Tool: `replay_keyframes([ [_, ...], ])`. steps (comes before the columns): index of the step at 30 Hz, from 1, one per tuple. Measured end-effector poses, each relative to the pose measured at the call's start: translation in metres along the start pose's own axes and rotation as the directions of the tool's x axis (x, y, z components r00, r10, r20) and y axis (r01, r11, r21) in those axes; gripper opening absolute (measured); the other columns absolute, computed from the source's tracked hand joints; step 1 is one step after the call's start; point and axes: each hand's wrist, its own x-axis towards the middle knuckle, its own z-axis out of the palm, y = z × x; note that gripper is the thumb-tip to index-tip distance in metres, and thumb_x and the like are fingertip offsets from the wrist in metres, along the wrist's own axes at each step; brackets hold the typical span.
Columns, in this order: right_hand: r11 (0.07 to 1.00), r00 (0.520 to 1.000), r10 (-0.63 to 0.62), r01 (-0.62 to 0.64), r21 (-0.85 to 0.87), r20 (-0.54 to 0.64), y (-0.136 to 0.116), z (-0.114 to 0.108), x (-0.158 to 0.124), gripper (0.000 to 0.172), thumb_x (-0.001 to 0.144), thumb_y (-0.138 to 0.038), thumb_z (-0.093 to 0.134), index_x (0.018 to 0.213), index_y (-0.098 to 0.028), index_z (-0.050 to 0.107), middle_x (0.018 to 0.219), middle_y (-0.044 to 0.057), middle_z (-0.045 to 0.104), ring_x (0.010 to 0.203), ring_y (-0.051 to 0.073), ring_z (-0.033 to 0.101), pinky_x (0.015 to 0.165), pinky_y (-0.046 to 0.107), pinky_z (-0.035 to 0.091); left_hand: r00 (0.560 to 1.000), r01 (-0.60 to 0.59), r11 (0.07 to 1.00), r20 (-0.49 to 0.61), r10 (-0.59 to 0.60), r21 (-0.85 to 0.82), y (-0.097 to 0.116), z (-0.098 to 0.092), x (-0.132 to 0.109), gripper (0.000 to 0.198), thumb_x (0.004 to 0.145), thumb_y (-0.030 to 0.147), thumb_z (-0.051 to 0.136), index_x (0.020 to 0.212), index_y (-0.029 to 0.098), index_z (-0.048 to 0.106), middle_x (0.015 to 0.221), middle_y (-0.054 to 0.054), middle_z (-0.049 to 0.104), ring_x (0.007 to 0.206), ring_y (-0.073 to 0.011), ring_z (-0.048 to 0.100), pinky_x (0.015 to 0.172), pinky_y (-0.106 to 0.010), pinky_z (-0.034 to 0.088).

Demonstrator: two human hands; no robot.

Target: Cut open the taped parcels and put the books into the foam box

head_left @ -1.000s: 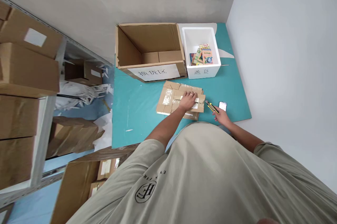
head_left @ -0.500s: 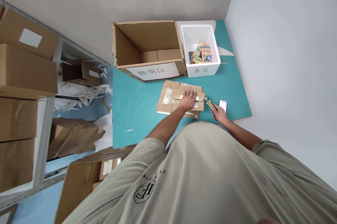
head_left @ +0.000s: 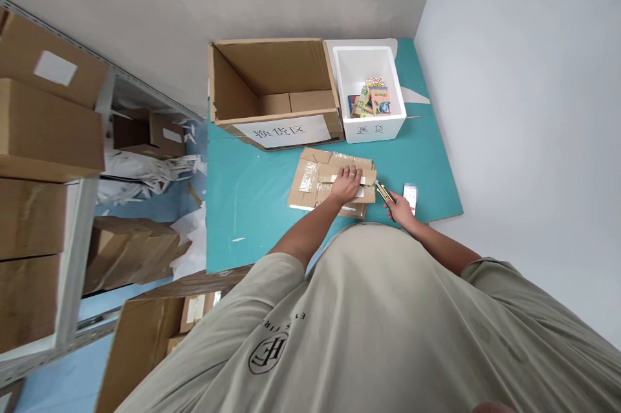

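My left hand (head_left: 345,184) lies on top of a small flat cardboard package (head_left: 362,195), its fingers stretched over the upper side. White labels show partly beneath the hand. This package rests on other flattened cardboard (head_left: 299,188) bound with clear tape. In my right hand (head_left: 402,210) is a yellow and black box cutter (head_left: 385,191), gripped by its handle. Its tip points up and left, at the right edge of the package; whether it touches cannot be made out. A phone-sized white item (head_left: 410,195) lies on the table just beyond my right hand.
On the teal table (head_left: 242,206) stand a large open carton (head_left: 272,122) with a handwritten sign and a white foam box (head_left: 373,131) holding several colourful booklets (head_left: 380,99). Shelving with cartons (head_left: 48,134) is at left. Walls rise behind and to the right.
My right hand has shifted slightly left with the box cutter, bringing its tip closer to the package edge. My left hand stays in place on the package.
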Motion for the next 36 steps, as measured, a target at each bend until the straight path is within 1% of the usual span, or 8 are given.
replay_keyframes([
  [10,0.987,0.998,-0.026,0.034,-0.159,0.050,0.009,-0.017,0.012,0.052,0.117,-0.036,0.072,0.167,-0.023,0.074,0.095,0.003,0.085,0.052,0.011,0.062,0.049,0.020,0.051,0.999,-0.004,0.999,-0.037,0.006,0.046,0.001,-0.007,0.002,0.062,0.109,0.016,0.041,0.167,0.007,0.064,0.174,-0.033,0.061,0.160,-0.0445,0.060,0.137,-0.062,0.038],
  [15,0.961,0.991,-0.093,0.115,-0.252,0.098,0.008,-0.032,0.018,0.051,0.117,-0.030,0.069,0.167,-0.025,0.074,0.100,0.004,0.086,0.053,0.010,0.062,0.049,0.020,0.050,0.999,-0.019,1.000,0.039,0.018,0.010,-0.011,-0.028,0.016,0.053,0.113,0.016,0.041,0.157,0.014,0.069,0.137,-0.027,0.081,0.127,-0.0391,0.079,0.113,-0.053,0.056],
  [18,0.952,0.988,-0.108,0.134,-0.277,0.108,0.008,-0.042,0.020,0.055,0.117,-0.026,0.064,0.172,-0.025,0.069,0.105,0.004,0.087,0.055,0.010,0.062,0.051,0.020,0.051,0.993,-0.117,0.993,0.018,0.117,-0.014,-0.022,-0.034,0.018,0.045,0.114,0.021,0.045,0.148,0.022,0.077,0.150,-0.021,0.077,0.126,-0.0353,0.079,0.111,-0.050,0.059],
  [20,0.951,0.989,-0.099,0.127,-0.281,0.112,0.007,-0.047,0.022,0.057,0.117,-0.027,0.063,0.174,-0.024,0.067,0.108,0.004,0.088,0.056,0.011,0.063,0.052,0.021,0.052,0.980,-0.199,0.980,-0.024,0.198,-0.024,-0.026,-0.033,0.012,0.040,0.114,0.026,0.051,0.137,0.026,0.083,0.167,-0.016,0.070,0.138,-0.0344,0.074,0.121,-0.053,0.056],
  [23,0.946,0.986,-0.108,0.142,-0.293,0.128,0.004,-0.053,0.025,0.056,0.117,-0.028,0.064,0.172,-0.022,0.068,0.110,0.005,0.089,0.059,0.012,0.066,0.054,0.021,0.054,0.972,-0.222,0.974,-0.090,0.219,-0.032,-0.026,-0.025,-0.003,0.036,0.110,0.042,0.067,0.138,0.028,0.086,0.185,-0.015,0.056,0.161,-0.0398,0.059,0.140,-0.062,0.038],
  [26,0.923,0.976,-0.144,0.191,-0.335,0.161,-0.004,-0.058,0.030,0.056,0.117,-0.026,0.062,0.172,-0.022,0.069,0.110,0.005,0.089,0.061,0.012,0.067,0.056,0.021,0.054,0.973,-0.212,0.977,-0.098,0.208,-0.027,-0.021,-0.017,-0.017,0.064,0.096,0.063,0.086,0.147,0.024,0.084,0.192,-0.020,0.044,0.172,-0.0493,0.044,0.146,-0.071,0.023],
  [29,0.899,0.967,-0.158,0.225,-0.375,0.202,-0.013,-0.060,0.036,0.057,0.117,-0.025,0.060,0.173,-0.022,0.069,0.112,0.005,0.089,0.062,0.012,0.066,0.058,0.021,0.053,0.975,-0.214,0.977,-0.060,0.214,-0.006,-0.018,-0.015,-0.021,0.074,0.090,0.069,0.092,0.144,0.020,0.084,0.185,-0.026,0.051,0.171,-0.0511,0.042,0.145,-0.071,0.025],
  [36,0.866,0.944,-0.139,0.263,-0.426,0.300,-0.021,-0.072,0.052,0.057,0.115,-0.026,0.069,0.171,-0.027,0.073,0.108,0.004,0.090,0.060,0.012,0.064,0.060,0.022,0.054,0.977,-0.209,0.977,-0.040,0.211,0.045,-0.016,-0.016,-0.020,0.067,0.089,0.068,0.094,0.135,0.020,0.083,0.174,-0.027,0.058,0.167,-0.0495,0.046,0.144,-0.071,0.028],
])
